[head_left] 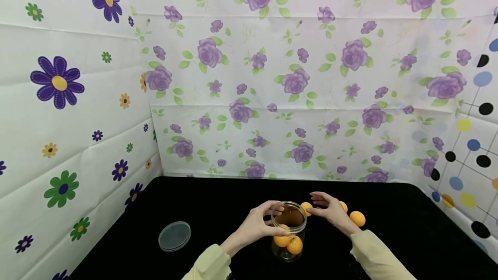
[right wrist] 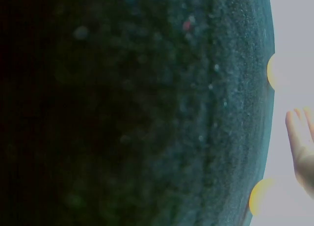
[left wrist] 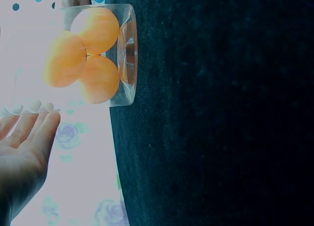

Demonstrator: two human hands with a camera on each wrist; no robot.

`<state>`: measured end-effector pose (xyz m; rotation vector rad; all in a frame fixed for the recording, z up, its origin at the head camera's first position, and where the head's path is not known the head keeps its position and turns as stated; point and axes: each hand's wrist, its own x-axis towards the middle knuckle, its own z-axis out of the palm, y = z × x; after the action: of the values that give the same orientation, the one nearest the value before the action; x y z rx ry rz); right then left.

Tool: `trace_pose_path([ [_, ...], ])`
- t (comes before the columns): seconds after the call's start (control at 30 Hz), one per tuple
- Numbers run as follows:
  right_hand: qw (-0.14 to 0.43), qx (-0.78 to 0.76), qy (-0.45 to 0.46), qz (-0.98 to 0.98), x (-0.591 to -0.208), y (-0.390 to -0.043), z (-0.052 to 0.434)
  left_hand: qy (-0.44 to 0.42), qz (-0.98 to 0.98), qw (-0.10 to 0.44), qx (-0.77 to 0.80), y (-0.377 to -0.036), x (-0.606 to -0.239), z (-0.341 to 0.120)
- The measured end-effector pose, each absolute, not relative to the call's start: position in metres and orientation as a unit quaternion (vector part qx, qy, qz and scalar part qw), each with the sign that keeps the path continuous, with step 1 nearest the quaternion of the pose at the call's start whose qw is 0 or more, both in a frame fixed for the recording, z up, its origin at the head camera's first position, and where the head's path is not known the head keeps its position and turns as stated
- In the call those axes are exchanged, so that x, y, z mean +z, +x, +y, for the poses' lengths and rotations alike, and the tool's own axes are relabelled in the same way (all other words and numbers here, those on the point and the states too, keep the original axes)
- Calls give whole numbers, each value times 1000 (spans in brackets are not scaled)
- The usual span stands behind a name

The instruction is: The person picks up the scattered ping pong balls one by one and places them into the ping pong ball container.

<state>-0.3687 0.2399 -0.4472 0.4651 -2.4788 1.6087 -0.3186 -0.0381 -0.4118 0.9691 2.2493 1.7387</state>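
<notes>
A clear round jar [head_left: 288, 256] stands on the black table, its screw-threaded mouth uncovered. My left hand [head_left: 254, 226] grips it near the rim, thumb at the front and fingers behind. Three orange table tennis balls [left wrist: 99, 79] lie inside the jar, seen through its wall in the left wrist view. My right hand [head_left: 332, 213] is just right of the jar, its thumb tip beside a loose orange ball [head_left: 305, 208]. In the right wrist view its fingers [right wrist: 293, 127] look extended, with no ball between them.
Two more orange balls, one partly hidden [head_left: 344, 205] and one in full view [head_left: 357, 218], lie behind the right wrist. A clear round lid [head_left: 174, 237] lies on the table [head_left: 218, 198] at the left. Patterned cloth walls [head_left: 241, 141] enclose the back and sides.
</notes>
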Motion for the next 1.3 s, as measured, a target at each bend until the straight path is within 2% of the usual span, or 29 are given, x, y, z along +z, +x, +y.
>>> trace_pose_path([
  [0.73, 65, 527, 147, -834, -450, -371, 237, 316, 743, 72, 586, -317, -413, -36],
  [1.1, 64, 514, 152, -842, -453, -375, 235, 319, 732, 85, 596, -301, -391, -40],
  [1.3, 64, 503, 160, -847, -452, -374, 234, 316, 733, 83, 596, -311, -405, -39],
])
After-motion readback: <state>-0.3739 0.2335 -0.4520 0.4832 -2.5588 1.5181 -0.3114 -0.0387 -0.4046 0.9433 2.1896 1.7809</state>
